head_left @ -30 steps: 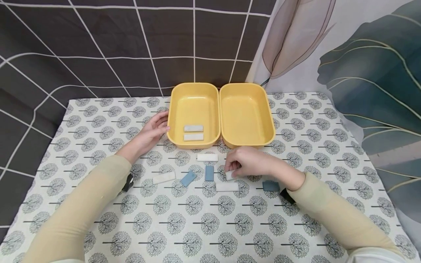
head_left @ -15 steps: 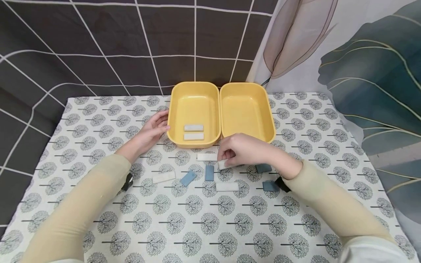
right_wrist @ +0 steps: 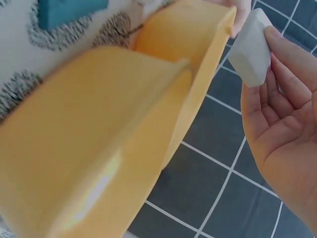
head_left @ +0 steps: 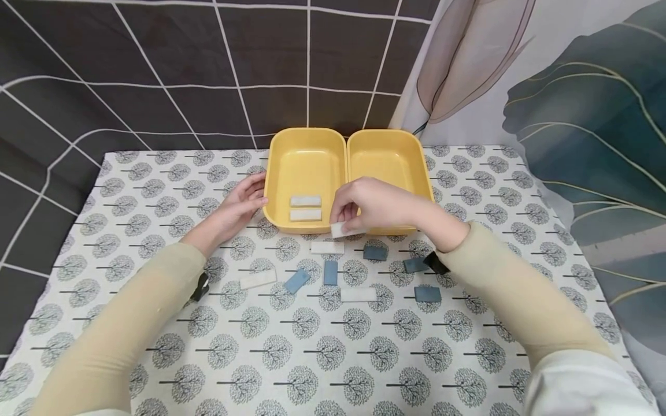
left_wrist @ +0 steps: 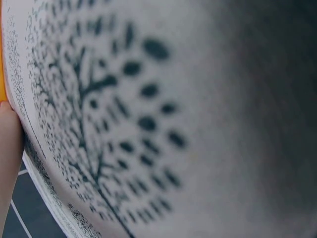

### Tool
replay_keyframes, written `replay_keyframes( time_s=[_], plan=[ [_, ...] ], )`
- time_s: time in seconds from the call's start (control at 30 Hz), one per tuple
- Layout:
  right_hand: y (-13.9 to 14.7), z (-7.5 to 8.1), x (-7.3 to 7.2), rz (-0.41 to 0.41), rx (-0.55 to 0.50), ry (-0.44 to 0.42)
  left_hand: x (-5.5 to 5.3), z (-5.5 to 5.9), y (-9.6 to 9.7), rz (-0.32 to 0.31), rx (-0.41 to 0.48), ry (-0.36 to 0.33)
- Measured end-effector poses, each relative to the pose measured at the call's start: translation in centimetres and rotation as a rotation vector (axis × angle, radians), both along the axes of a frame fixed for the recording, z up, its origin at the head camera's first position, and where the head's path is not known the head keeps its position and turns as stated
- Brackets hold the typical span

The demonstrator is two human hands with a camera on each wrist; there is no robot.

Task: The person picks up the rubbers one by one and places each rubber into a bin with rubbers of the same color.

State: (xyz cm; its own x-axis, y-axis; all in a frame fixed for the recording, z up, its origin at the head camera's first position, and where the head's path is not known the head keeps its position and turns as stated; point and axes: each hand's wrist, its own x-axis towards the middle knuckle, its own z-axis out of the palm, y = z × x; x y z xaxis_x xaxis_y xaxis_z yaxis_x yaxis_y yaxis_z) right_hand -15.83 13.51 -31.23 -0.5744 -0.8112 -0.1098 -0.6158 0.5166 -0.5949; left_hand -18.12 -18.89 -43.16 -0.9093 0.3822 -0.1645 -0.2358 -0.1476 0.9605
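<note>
My right hand pinches a white rectangular block between thumb and fingers, above the cloth at the front edges of the two bins. In the right wrist view the block shows a slanted end. My left hand rests against the outer left side of the left yellow bin, its thumb touching the rim. Inside that bin lie two white blocks, one behind the other. My right hand partly hides the right yellow bin. The left wrist view mostly shows blurred cloth.
On the tree-print cloth lie more white blocks and several blue blocks, spread in front of the bins. A white block sits close to the left bin's front. A dark tiled backdrop stands behind.
My right hand has lifted the white block off the cloth and carried it away from me and to the left, toward the bins, uncovering blue blocks. My left hand stays at the left bin.
</note>
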Motion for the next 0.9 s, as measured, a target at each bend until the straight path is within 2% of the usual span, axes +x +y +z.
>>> replay_keyframes(
  time_s=[0.17, 0.5, 0.9],
  plan=[
    [-0.4, 0.5, -1.7, 0.001, -0.015, 0.024, 0.0, 0.1, 0.0, -0.002, -0.013, -0.012],
    [-1.3, 1.4, -4.1, -0.045, -0.02, 0.032, 0.1, 0.3, -0.1, -0.012, -0.024, 0.003],
    [-2.6, 0.8, -6.5, -0.066, -0.024, 0.04, 0.1, 0.2, 0.0, -0.005, -0.019, 0.006]
  ],
)
